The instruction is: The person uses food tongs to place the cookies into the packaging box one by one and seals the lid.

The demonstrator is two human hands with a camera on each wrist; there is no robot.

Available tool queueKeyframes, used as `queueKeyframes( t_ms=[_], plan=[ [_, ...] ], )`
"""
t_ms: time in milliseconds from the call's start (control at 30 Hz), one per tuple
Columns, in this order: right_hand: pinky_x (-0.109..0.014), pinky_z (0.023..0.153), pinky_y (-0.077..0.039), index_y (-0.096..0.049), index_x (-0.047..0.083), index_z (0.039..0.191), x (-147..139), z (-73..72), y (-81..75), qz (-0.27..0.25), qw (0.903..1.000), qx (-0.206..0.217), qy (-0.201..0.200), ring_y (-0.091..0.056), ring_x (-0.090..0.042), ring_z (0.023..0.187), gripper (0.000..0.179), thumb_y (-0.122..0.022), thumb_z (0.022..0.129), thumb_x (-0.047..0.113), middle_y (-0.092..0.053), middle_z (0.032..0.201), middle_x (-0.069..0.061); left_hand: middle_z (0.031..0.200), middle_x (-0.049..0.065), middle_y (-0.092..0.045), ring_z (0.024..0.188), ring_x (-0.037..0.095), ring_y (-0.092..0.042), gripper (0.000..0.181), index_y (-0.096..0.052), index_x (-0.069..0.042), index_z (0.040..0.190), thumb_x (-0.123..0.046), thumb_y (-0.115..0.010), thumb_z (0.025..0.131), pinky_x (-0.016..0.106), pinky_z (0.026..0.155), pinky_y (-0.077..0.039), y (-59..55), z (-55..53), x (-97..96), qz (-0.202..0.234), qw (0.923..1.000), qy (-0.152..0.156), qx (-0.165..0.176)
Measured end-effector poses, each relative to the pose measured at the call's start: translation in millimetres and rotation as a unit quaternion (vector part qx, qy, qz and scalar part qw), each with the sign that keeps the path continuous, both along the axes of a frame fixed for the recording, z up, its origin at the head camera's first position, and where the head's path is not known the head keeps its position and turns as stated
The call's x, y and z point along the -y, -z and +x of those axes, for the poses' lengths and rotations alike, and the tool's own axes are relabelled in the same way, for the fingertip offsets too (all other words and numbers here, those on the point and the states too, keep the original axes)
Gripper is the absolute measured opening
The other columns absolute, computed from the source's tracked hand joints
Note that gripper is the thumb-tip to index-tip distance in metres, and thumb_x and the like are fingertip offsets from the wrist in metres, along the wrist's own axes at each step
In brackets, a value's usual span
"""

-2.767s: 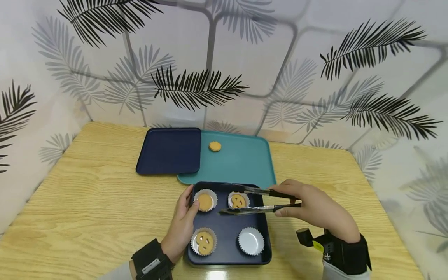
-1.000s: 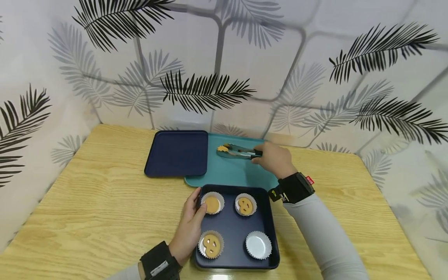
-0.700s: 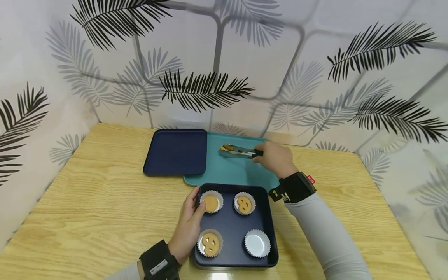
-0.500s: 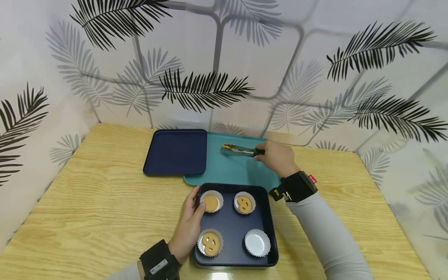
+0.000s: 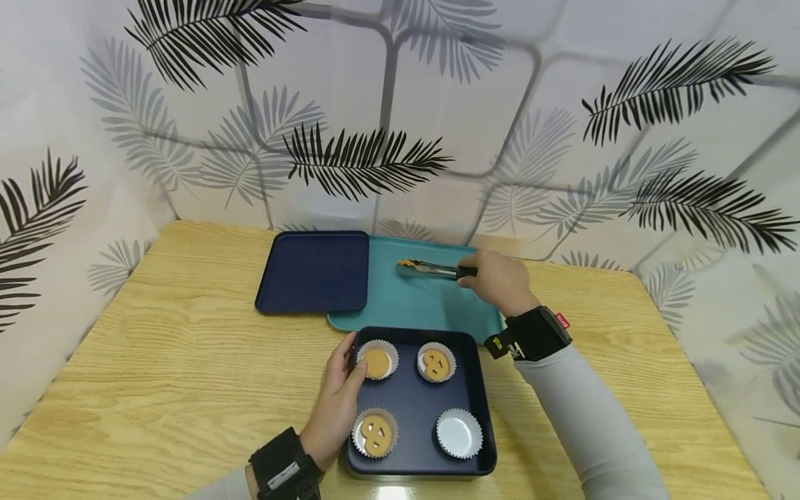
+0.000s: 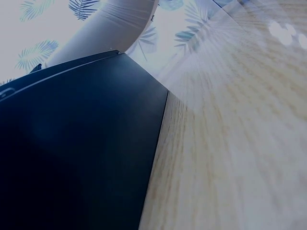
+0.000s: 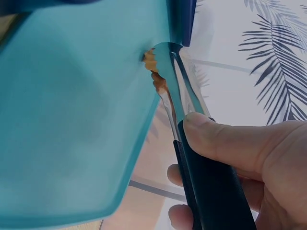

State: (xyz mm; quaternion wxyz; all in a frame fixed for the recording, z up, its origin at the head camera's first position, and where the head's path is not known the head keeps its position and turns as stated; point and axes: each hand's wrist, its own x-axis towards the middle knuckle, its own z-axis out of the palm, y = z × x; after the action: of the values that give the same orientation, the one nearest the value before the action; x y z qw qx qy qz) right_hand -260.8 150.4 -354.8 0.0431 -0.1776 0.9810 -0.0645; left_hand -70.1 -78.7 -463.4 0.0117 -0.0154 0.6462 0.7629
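In the head view my right hand point(image 5: 498, 281) grips the black handles of metal tongs point(image 5: 440, 270). Their tips are closed around a small golden cookie point(image 5: 406, 263), mostly covered, over the teal tray point(image 5: 431, 305). Seen from the right wrist, the scalloped edge of that cookie point(image 7: 150, 60) sticks out between the tips, and my thumb point(image 7: 206, 129) presses on the handle. My left hand point(image 5: 332, 410) holds the left wall of a dark baking pan point(image 5: 417, 417), thumb over the rim. Paper cups in the pan hold cookies point(image 5: 435, 364); the front right cup point(image 5: 459, 434) shows its white bottom.
A navy tray point(image 5: 312, 273) overlaps the left end of the teal tray. Both lie on the wooden table point(image 5: 187, 347) behind the pan, close to the leaf-patterned wall covering point(image 5: 425, 139). The left wrist view shows the pan's outer side point(image 6: 86, 134).
My right hand carried the tongs from over the pan to the teal tray. The tongs closed on the cookie there, and they have shifted slightly right. My left hand keeps its hold.
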Motion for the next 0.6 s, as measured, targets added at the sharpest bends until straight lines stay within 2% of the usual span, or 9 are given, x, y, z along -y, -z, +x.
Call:
queueKeyframes(
  t_ms=[67,167,233,300,367,433,500,600],
  plan=[
    [-0.038,0.06,-0.045,-0.071,0.016,0.13,-3.7,2.2,-2.5,-0.011,0.9999,0.008,0.001,-0.063,-0.026,0.078,0.039,-0.075,0.094,0.029,-0.07,0.12,-0.013,0.167,0.018,-0.005,0.154,0.038,-0.003,0.056,-0.011,-0.003,0.161,-0.013,-0.035,0.111,0.054,0.123,-0.009,0.1,-0.1,0.1,0.0,1.0,0.0,-0.001],
    [-0.038,0.061,-0.046,-0.067,0.012,0.135,-15.6,10.1,-10.5,-0.04,0.9989,0.025,-0.001,-0.065,-0.032,0.087,0.043,-0.072,0.096,0.028,-0.062,0.135,-0.019,0.167,0.018,-0.004,0.154,0.038,-0.002,0.056,-0.011,-0.004,0.161,-0.013,-0.035,0.111,0.054,0.123,-0.009,-0.1,-0.8,-0.2,0.0,1.0,0.002,0.002],
    [-0.045,0.073,-0.051,-0.065,0.01,0.137,-26.8,18.5,-18.3,-0.073,0.9962,0.047,-0.002,-0.064,-0.039,0.106,0.044,-0.07,0.097,0.026,-0.055,0.143,-0.022,0.167,0.018,-0.004,0.154,0.038,-0.002,0.056,-0.011,-0.004,0.161,-0.013,-0.035,0.111,0.054,0.123,-0.009,-0.9,-1.5,-0.3,0.0,1.0,0.002,0.004],
    [-0.053,0.087,-0.052,-0.063,0.007,0.138,-40.7,28.8,-25.7,-0.108,0.9916,0.07,-0.008,-0.056,-0.044,0.122,0.044,-0.069,0.098,0.024,-0.052,0.145,-0.025,0.167,0.018,-0.005,0.154,0.037,-0.003,0.056,-0.011,-0.004,0.161,-0.013,-0.035,0.111,0.054,0.123,-0.01,-1.6,-2.2,-0.4,0.0,1.0,0.0,0.005],
    [-0.058,0.096,-0.049,-0.063,0.005,0.138,-55.1,40.6,-32.9,-0.142,0.9849,0.098,-0.015,-0.051,-0.046,0.127,0.045,-0.069,0.098,0.023,-0.053,0.143,-0.026,0.167,0.018,-0.005,0.154,0.037,-0.003,0.056,-0.011,-0.004,0.161,-0.012,-0.035,0.111,0.054,0.123,-0.01,-2.3,-2.8,-0.4,0.001,1.0,-0.002,0.006],
    [-0.054,0.095,-0.05,-0.063,0.003,0.137,-69.8,53.2,-38.3,-0.165,0.9786,0.12,-0.029,-0.056,-0.043,0.12,0.044,-0.07,0.097,0.022,-0.06,0.134,-0.023,0.167,0.019,-0.006,0.154,0.037,-0.004,0.056,-0.011,-0.003,0.161,-0.011,-0.035,0.111,0.054,0.123,-0.01,-2.8,-2.8,-0.4,0.002,1.0,-0.004,0.007],
    [-0.046,0.086,-0.051,-0.065,0.003,0.135,-83.5,66.4,-43.9,-0.173,0.9742,0.137,-0.044,-0.06,-0.035,0.106,0.043,-0.072,0.096,0.021,-0.065,0.125,-0.018,0.167,0.019,-0.005,0.154,0.037,-0.003,0.056,-0.011,-0.003,0.161,-0.01,-0.035,0.111,0.054,0.124,-0.009,-3.0,-2.5,-0.4,0.006,0.9999,-0.003,0.009],
    [-0.035,0.073,-0.045,-0.069,0.005,0.13,-101.1,84.8,-51.3,-0.168,0.9722,0.148,-0.067,-0.055,-0.021,0.088,0.04,-0.074,0.094,0.022,-0.069,0.11,-0.005,0.167,0.018,-0.004,0.154,0.037,-0.002,0.056,-0.01,-0.003,0.161,-0.011,-0.034,0.111,0.054,0.123,-0.009,-3.3,-1.9,-0.5,0.009,0.9999,0.002,0.012]
  ],
)
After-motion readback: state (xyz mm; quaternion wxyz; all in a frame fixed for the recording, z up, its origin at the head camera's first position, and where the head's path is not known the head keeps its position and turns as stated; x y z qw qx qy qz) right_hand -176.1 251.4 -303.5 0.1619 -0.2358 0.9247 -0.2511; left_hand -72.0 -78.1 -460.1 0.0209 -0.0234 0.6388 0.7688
